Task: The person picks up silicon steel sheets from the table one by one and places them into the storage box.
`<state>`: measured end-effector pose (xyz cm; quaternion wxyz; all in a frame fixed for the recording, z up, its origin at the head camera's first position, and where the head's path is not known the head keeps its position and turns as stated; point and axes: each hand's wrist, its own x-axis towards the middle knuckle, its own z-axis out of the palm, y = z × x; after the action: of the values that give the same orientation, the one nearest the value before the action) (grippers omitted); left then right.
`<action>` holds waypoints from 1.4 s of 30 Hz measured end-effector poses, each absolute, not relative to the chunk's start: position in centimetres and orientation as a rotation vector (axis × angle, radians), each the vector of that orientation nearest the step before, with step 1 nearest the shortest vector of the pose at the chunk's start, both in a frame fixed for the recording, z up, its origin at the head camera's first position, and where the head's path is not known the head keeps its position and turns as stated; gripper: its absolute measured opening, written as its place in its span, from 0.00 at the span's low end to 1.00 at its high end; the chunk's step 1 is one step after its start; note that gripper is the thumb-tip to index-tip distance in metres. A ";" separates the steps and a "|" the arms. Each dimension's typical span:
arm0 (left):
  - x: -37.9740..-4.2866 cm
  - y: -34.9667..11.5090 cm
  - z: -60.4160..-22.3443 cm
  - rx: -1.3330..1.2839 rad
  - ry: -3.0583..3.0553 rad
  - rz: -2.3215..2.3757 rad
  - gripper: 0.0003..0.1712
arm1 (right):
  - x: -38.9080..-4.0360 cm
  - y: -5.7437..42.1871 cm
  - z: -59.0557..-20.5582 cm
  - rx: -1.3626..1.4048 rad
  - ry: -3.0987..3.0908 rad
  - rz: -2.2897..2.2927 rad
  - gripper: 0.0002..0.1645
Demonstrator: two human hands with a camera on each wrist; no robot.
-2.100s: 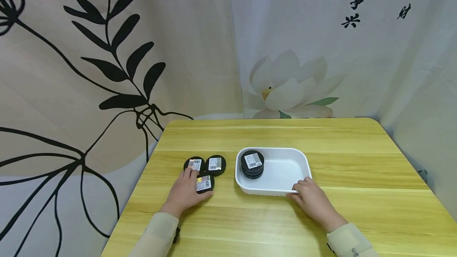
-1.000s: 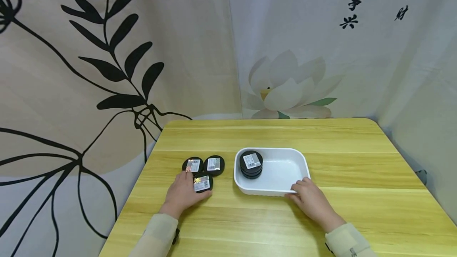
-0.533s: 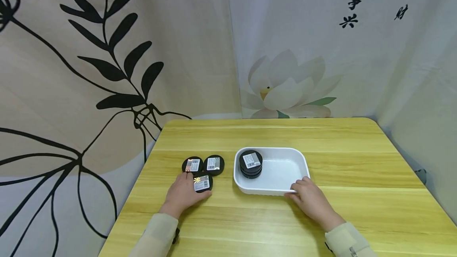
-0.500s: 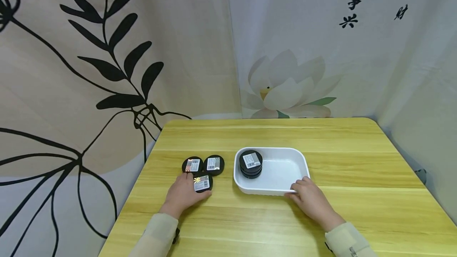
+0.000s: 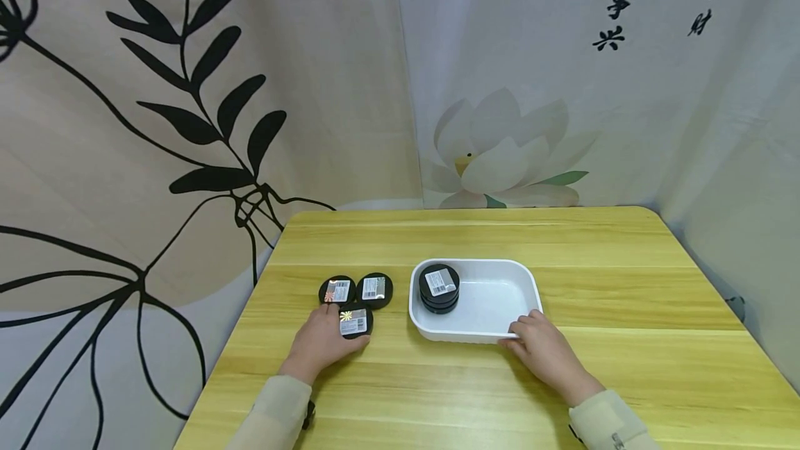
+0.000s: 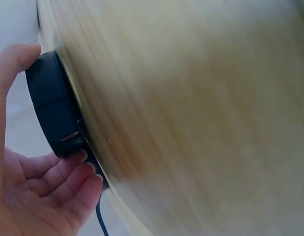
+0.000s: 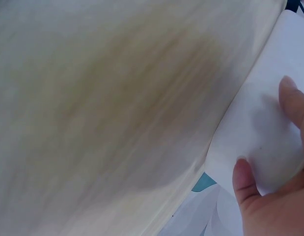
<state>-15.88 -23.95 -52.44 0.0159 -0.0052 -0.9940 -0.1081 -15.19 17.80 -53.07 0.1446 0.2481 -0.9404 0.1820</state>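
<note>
Three flat round black containers with barcode labels lie grouped on the left of the table. My left hand (image 5: 320, 340) holds the nearest container (image 5: 355, 325), thumb at its near side and fingers at its far left side. In the left wrist view this container (image 6: 51, 101) sits between thumb and curled fingers, low on the table. Behind it are the left container (image 5: 336, 289) and the right container (image 5: 375, 289). My right hand (image 5: 545, 351) grips the near right corner of a white tray (image 5: 494, 332); in the right wrist view two digits lie against its white wall (image 7: 262, 123).
Inside the tray, at its left end, stands a stack of similar black containers (image 5: 440, 287), the top one labelled. All of this is on a yellow wood-grain table (image 5: 600, 283) with rounded far corners. Patterned curtains (image 5: 350, 75) hang behind and beside it.
</note>
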 end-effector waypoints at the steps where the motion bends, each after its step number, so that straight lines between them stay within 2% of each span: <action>1: -15.9 -23.9 -52.5 -0.024 -3.086 -0.336 0.60 | -15.2 17.8 -53.1 0.719 -2.705 0.519 0.11; 6: -16.1 -24.0 -52.7 -0.043 -3.050 -0.365 0.61 | -15.2 17.8 -53.1 0.720 -2.705 0.522 0.11; 17: -16.1 -23.8 -52.7 -0.066 -3.013 -0.458 0.57 | -15.3 17.9 -53.1 0.713 -2.708 0.528 0.11; 26: -16.3 -23.7 -52.9 -0.056 -3.042 -0.450 0.63 | -15.2 17.9 -53.0 0.708 -2.721 0.526 0.10; 33: -16.4 -23.4 -52.5 -0.038 -3.039 -0.506 0.60 | -15.2 17.8 -53.0 0.712 -2.721 0.531 0.10; 42: -16.7 -23.0 -52.0 -0.044 -3.007 -0.545 0.60 | -15.2 17.8 -53.1 0.717 -2.715 0.533 0.10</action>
<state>-16.65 -22.96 -52.00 0.0426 -0.0144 -0.9830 -0.1783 -15.16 17.81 -53.07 0.1411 0.2483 -0.9404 0.1847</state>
